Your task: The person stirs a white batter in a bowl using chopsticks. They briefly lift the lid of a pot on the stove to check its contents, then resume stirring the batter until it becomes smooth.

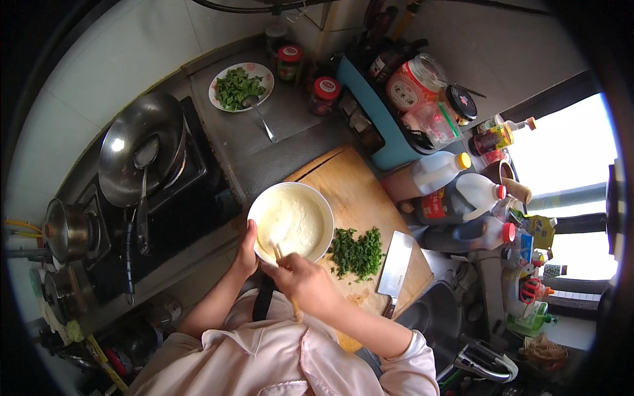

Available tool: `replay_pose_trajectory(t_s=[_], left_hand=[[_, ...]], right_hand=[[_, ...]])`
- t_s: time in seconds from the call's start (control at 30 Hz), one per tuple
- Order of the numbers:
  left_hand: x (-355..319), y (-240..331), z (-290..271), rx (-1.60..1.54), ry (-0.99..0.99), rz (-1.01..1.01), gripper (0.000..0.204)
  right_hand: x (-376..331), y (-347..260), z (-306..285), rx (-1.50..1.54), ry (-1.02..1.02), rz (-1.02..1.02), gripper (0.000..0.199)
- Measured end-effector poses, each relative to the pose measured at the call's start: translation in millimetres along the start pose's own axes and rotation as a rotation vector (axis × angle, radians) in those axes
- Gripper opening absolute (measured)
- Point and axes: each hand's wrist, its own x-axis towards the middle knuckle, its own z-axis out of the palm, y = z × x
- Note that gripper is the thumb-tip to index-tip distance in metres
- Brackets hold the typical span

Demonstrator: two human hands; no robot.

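Closest to me, my right hand grips chopsticks in the white bowl of pale batter at frame centre; my left hand clasps its rim. Batter looks smooth; chopped greens wait unadded.

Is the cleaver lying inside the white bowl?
No, the cleaver lies flat on the wooden cutting board, right of the chopped greens, outside the white bowl.

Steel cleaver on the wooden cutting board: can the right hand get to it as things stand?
Probably yes, once it frees up. The steel cleaver lies bare just beyond the chopped greens pile, nothing between, but the right hand holds chopsticks in the white bowl.
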Motion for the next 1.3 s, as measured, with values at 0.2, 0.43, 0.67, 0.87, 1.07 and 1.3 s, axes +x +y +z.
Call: replay_pose_trajectory(t_s=[0.2, 0.43, 0.67, 0.87, 1.07, 1.3], left_hand=[[-4.4, 7.3, 9.1, 0.155, 0.106, 0.037, 0.074], [-3.6, 5.8, 8.4, 0.139, 0.096, 0.034, 0.075], [-1.8, -2.0, 0.8, 0.146, 0.072, 0.042, 0.077], [0.2, -3.7, -2.7, 0.134, 0.083, 0.039, 0.080], [0.4, -1.8, -4.0, 0.185, 0.074, 0.064, 0.077], [0.2, -1.8, 0.8, 0.150, 0.065, 0.050, 0.076]], right_hand=[[-2.1, 10.5, -6.0, -0.220, -0.106, 0.069, 0.033], [11.1, 32.7, -3.4, -0.118, 0.141, 0.022, 0.030], [10.1, 13.8, -2.9, 0.074, 0.066, 0.003, 0.028], [2.1, -11.0, -12.4, -0.157, -0.129, -0.006, 0.026], [14.0, 20.5, -9.7, -0.127, 0.028, 0.086, 0.029], [15.0, 29.2, -5.2, 0.132, 0.168, -0.017, 0.031]])
